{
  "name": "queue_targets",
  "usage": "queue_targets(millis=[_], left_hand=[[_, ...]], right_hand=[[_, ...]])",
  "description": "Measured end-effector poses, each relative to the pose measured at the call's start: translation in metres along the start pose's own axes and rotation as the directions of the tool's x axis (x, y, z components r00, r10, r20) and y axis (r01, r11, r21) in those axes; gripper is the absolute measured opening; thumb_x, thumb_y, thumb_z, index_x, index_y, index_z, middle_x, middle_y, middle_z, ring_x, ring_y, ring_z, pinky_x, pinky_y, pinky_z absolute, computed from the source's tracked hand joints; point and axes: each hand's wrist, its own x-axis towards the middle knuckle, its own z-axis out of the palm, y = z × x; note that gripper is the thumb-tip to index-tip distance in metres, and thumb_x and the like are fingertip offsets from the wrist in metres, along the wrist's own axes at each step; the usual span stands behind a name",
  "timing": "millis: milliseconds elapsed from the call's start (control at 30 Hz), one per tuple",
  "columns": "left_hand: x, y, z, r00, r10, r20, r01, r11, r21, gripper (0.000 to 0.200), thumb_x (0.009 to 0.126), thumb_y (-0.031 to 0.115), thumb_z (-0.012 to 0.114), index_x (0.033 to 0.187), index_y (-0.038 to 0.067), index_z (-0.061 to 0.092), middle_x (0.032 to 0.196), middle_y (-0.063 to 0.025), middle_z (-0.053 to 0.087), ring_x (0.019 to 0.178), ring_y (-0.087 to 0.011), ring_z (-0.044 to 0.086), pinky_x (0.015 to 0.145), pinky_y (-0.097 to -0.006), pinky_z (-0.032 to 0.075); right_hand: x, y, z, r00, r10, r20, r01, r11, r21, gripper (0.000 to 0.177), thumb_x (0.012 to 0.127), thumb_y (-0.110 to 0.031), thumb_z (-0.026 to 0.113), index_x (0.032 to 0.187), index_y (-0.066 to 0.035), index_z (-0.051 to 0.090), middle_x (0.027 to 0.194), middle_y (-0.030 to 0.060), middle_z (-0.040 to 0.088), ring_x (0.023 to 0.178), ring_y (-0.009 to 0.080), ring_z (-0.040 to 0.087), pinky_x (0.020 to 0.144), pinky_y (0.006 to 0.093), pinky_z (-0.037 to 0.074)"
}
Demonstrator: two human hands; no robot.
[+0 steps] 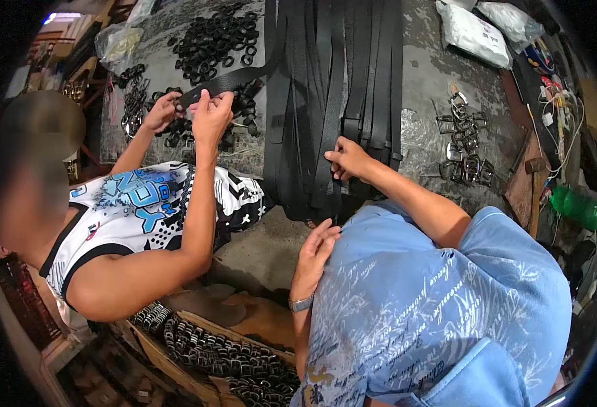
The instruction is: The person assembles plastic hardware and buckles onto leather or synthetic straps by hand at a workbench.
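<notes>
Many long black leather belt straps (298,102) lie side by side over the table and hang past its near edge. My right hand (350,160) is closed, with thumb and fingers pinching the edge of one belt strap (330,139) in the middle of the row. My left hand (315,249), with a watch at the wrist, is beside my shirt just below the hanging strap ends. Its fingers are stretched out and look apart from the straps, with nothing visible in them.
A co-worker at my left holds a black strap (227,81) in both hands. Black loops (213,44) are heaped behind it. Metal buckles (462,142) lie at the right, near white plastic packages (473,32), a hammer (535,183) and a green bottle (576,207). A box of buckles (224,353) stands below.
</notes>
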Motion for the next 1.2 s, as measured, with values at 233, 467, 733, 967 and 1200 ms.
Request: queue_targets(millis=[233,467,733,967,1200], left_hand=[[0.006,0.002,-0.001,1.0,-0.021,0.012,0.021,1.0,-0.007,0.05,0.097,0.02,0.058,0.14,0.0,0.041,0.129,-0.0148,0.055,0.116,-0.0208,0.055,0.101,-0.0323,0.042],[0.008,0.004,-0.004,0.999,-0.037,0.021,0.037,0.999,-0.009,0.051,0.097,0.022,0.058,0.14,0.002,0.042,0.13,-0.0135,0.055,0.117,-0.0192,0.053,0.103,-0.0321,0.04],[0.012,0.011,-0.006,0.999,-0.008,0.043,0.006,0.999,0.04,0.053,0.097,0.026,0.058,0.141,0.001,0.041,0.127,-0.0134,0.057,0.115,-0.0192,0.054,0.1,-0.0315,0.041],[0.014,0.007,-0.01,0.999,0.024,0.029,-0.026,0.997,0.068,0.052,0.097,0.025,0.058,0.141,0.002,0.042,0.125,-0.0127,0.058,0.114,-0.0171,0.054,0.099,-0.0309,0.041],[0.014,0.002,-0.01,1.0,0.024,0.018,-0.025,0.999,0.038,0.052,0.097,0.026,0.059,0.141,0.003,0.042,0.125,-0.012,0.058,0.112,-0.0157,0.054,0.099,-0.0301,0.041]], right_hand=[[0.001,0.0,-0.001,1.0,-0.009,0.002,0.009,1.0,-0.015,0.029,0.093,-0.024,0.062,0.094,-0.005,0.041,0.073,0.0121,0.059,0.058,0.0215,0.063,0.047,0.0327,0.051],[0.004,-0.002,-0.001,1.0,0.013,0.003,-0.013,1.0,-0.012,0.029,0.092,-0.024,0.063,0.09,-0.005,0.041,0.071,0.0111,0.059,0.056,0.0206,0.062,0.044,0.0327,0.05],[0.004,-0.005,-0.003,0.999,0.033,0.031,-0.032,0.999,-0.032,0.031,0.093,-0.029,0.062,0.093,-0.007,0.041,0.072,0.0092,0.059,0.056,0.0195,0.062,0.048,0.0323,0.051],[0.007,-0.003,-0.007,0.997,0.054,0.059,-0.052,0.998,-0.031,0.031,0.094,-0.029,0.06,0.094,-0.007,0.039,0.074,0.0091,0.058,0.059,0.02,0.062,0.049,0.033,0.05],[0.008,-0.005,-0.008,0.995,0.076,0.071,-0.074,0.997,-0.03,0.029,0.095,-0.027,0.059,0.095,-0.007,0.038,0.075,0.0096,0.058,0.061,0.0207,0.063,0.05,0.0346,0.051]])
